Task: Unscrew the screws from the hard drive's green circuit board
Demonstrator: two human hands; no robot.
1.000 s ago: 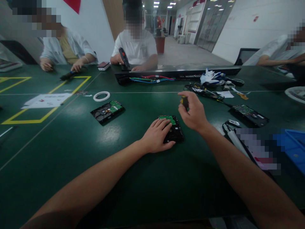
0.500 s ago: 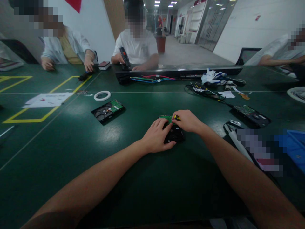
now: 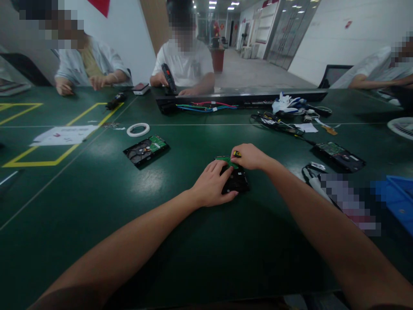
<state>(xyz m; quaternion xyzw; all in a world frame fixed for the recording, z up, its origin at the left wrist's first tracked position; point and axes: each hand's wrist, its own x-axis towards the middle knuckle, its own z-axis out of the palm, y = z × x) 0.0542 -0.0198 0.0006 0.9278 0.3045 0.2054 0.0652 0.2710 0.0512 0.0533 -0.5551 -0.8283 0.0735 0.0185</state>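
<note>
A hard drive [image 3: 238, 182] lies on the green table in front of me, its green circuit board facing up at the far end. My left hand [image 3: 210, 184] grips it from the left side, thumb at the near edge and fingers over the board. Closed over the far end, my right hand [image 3: 251, 157] holds a small screwdriver [image 3: 237, 153] with a yellow and black handle. Its tip is hidden by my fingers and the board.
Left of me lie another hard drive [image 3: 146, 150] and a tape roll [image 3: 138, 129]. To the right are a third drive [image 3: 338, 156], cables [image 3: 274, 122] and a blue bin [image 3: 400, 202]. Across the table, a person holds a power tool [image 3: 168, 77] by a long black panel [image 3: 251, 100].
My right hand and the screwdriver have shifted slightly up and left over the board. My left hand stays put. The person at far left has lifted a hand off a black object.
</note>
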